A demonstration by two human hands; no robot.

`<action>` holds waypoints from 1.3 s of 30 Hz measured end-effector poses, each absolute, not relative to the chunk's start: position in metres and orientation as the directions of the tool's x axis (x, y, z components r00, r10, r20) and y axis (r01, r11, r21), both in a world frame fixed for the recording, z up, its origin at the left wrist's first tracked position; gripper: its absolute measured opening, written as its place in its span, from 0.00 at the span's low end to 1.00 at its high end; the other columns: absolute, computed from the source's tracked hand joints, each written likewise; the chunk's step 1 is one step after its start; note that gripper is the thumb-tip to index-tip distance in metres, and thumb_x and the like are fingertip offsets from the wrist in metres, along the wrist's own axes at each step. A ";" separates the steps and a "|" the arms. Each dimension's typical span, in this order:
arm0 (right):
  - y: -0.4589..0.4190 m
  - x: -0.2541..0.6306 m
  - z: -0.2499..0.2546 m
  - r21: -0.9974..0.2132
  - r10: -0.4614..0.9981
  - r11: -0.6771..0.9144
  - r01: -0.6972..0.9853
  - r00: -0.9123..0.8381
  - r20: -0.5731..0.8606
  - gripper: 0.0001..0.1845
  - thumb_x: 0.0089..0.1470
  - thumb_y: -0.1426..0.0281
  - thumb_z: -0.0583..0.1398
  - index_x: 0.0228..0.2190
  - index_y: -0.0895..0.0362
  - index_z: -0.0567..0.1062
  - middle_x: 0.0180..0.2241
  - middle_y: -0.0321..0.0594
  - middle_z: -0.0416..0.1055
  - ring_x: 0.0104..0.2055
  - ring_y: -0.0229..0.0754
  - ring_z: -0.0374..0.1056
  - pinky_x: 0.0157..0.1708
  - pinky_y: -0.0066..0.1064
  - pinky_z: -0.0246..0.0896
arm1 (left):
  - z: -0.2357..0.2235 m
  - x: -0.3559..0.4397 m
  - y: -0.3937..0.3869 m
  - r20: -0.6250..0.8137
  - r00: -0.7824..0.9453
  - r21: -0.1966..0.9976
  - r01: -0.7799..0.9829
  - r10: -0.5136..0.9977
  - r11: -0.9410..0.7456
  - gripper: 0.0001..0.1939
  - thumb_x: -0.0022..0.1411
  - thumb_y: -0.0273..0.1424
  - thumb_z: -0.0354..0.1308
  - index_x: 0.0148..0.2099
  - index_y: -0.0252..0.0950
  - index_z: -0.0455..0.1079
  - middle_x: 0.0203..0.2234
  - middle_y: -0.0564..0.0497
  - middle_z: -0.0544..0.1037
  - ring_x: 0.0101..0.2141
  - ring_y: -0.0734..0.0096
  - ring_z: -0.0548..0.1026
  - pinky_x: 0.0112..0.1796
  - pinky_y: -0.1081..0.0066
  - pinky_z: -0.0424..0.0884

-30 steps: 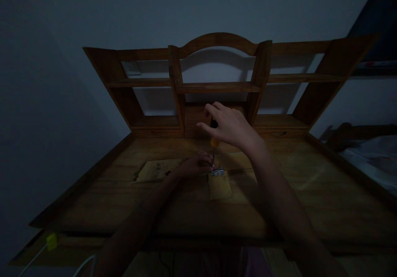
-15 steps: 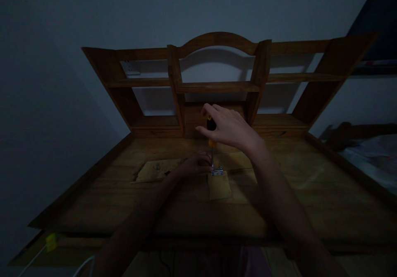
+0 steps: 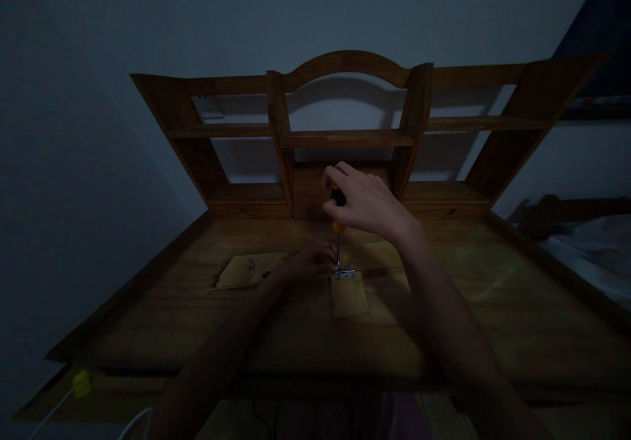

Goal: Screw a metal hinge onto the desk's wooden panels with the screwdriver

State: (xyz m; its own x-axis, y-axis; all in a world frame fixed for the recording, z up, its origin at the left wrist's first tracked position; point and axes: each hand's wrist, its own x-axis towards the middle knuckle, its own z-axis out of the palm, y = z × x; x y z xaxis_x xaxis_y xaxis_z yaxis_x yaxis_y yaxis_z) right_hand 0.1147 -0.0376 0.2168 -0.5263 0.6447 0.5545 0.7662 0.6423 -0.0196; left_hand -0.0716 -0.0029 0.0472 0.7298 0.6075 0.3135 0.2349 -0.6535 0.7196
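Observation:
My right hand (image 3: 367,200) is closed round the black and yellow handle of a screwdriver (image 3: 338,226). The screwdriver stands nearly upright, its metal shaft running down to the left end of a small silver hinge (image 3: 346,273). My left hand (image 3: 313,260) rests low beside the shaft, fingers curled and fingertips at the hinge's left end; part of its grip is hidden. Under and in front of the hinge lies a small light wooden piece (image 3: 350,297). Another thin wooden piece (image 3: 251,269) lies left of my left hand, with small dark bits on it that are too dim to name.
All this is on a wooden desk top (image 3: 483,295). A wooden shelf unit (image 3: 348,139) with several compartments rises at the back against the wall. A yellow object with a white cable (image 3: 81,383) sits at the lower left. The room is dim.
My right thumb, stretched out to the left before, has closed in against the screwdriver handle. The left hand and the hinge have stayed in place.

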 end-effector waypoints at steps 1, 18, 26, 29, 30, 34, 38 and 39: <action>-0.038 0.115 0.217 -0.019 0.640 0.648 0.761 -0.532 0.555 0.11 0.56 0.68 0.55 0.42 0.54 0.68 0.44 0.43 0.70 0.41 0.49 0.68 0.37 0.36 0.55 | 0.047 -0.072 -0.003 0.311 0.735 0.725 0.226 0.603 -0.650 0.12 0.65 0.40 0.60 0.38 0.36 0.76 0.39 0.47 0.76 0.44 0.64 0.72 0.49 0.64 0.66; -0.034 0.115 0.215 -0.031 0.631 0.663 0.748 -0.535 0.563 0.13 0.59 0.65 0.53 0.46 0.54 0.66 0.46 0.43 0.70 0.45 0.49 0.68 0.41 0.37 0.56 | 0.037 -0.073 0.003 0.349 0.713 0.694 0.240 0.608 -0.679 0.12 0.64 0.40 0.61 0.40 0.35 0.75 0.39 0.47 0.76 0.44 0.63 0.72 0.48 0.64 0.65; -0.034 0.114 0.215 -0.046 0.643 0.657 0.753 -0.527 0.556 0.15 0.57 0.65 0.55 0.47 0.54 0.65 0.46 0.43 0.69 0.43 0.49 0.67 0.39 0.36 0.55 | 0.032 -0.075 0.005 0.352 0.696 0.683 0.266 0.626 -0.680 0.11 0.63 0.39 0.62 0.41 0.36 0.75 0.40 0.48 0.76 0.45 0.63 0.71 0.50 0.65 0.65; -0.032 0.117 0.214 -0.042 0.635 0.670 0.741 -0.543 0.549 0.13 0.57 0.66 0.56 0.45 0.53 0.66 0.44 0.42 0.70 0.44 0.48 0.68 0.39 0.36 0.55 | 0.032 -0.075 0.004 0.343 0.684 0.690 0.282 0.644 -0.667 0.12 0.62 0.39 0.63 0.41 0.37 0.75 0.41 0.48 0.76 0.46 0.63 0.72 0.50 0.65 0.65; -0.031 0.118 0.214 -0.041 0.630 0.678 0.734 -0.551 0.547 0.12 0.56 0.67 0.56 0.44 0.53 0.66 0.44 0.42 0.69 0.44 0.48 0.68 0.39 0.35 0.55 | 0.032 -0.075 0.004 0.341 0.682 0.692 0.283 0.647 -0.664 0.12 0.62 0.40 0.63 0.41 0.37 0.75 0.42 0.48 0.76 0.46 0.63 0.72 0.50 0.65 0.65; -0.032 0.119 0.214 -0.050 0.622 0.690 0.722 -0.556 0.552 0.13 0.55 0.67 0.57 0.43 0.53 0.66 0.46 0.42 0.68 0.42 0.47 0.68 0.38 0.35 0.56 | 0.035 -0.074 0.001 0.352 0.682 0.699 0.263 0.641 -0.665 0.12 0.61 0.39 0.64 0.41 0.36 0.75 0.42 0.47 0.76 0.46 0.63 0.72 0.50 0.65 0.65; -0.030 0.119 0.214 -0.038 0.618 0.680 0.732 -0.545 0.567 0.12 0.58 0.64 0.57 0.43 0.54 0.66 0.45 0.43 0.69 0.42 0.48 0.68 0.39 0.36 0.56 | 0.038 -0.072 -0.001 0.349 0.672 0.704 0.272 0.654 -0.656 0.13 0.61 0.39 0.64 0.41 0.35 0.75 0.41 0.47 0.76 0.44 0.64 0.72 0.48 0.65 0.66; -0.030 0.119 0.214 -0.035 0.618 0.679 0.734 -0.544 0.568 0.12 0.58 0.65 0.57 0.43 0.54 0.66 0.44 0.43 0.69 0.43 0.48 0.67 0.39 0.36 0.56 | 0.039 -0.072 -0.001 0.344 0.675 0.704 0.275 0.653 -0.655 0.12 0.61 0.39 0.64 0.40 0.35 0.76 0.40 0.47 0.76 0.43 0.64 0.72 0.48 0.66 0.66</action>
State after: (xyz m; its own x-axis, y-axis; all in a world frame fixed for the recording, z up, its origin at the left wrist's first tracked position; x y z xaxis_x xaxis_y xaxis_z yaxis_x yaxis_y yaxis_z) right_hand 0.1191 -0.0298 0.2141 -0.5441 0.6179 0.5676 0.7337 0.6786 -0.0355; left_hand -0.0720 -0.0009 0.0390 0.6747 0.6532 0.3437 0.2751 -0.6547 0.7041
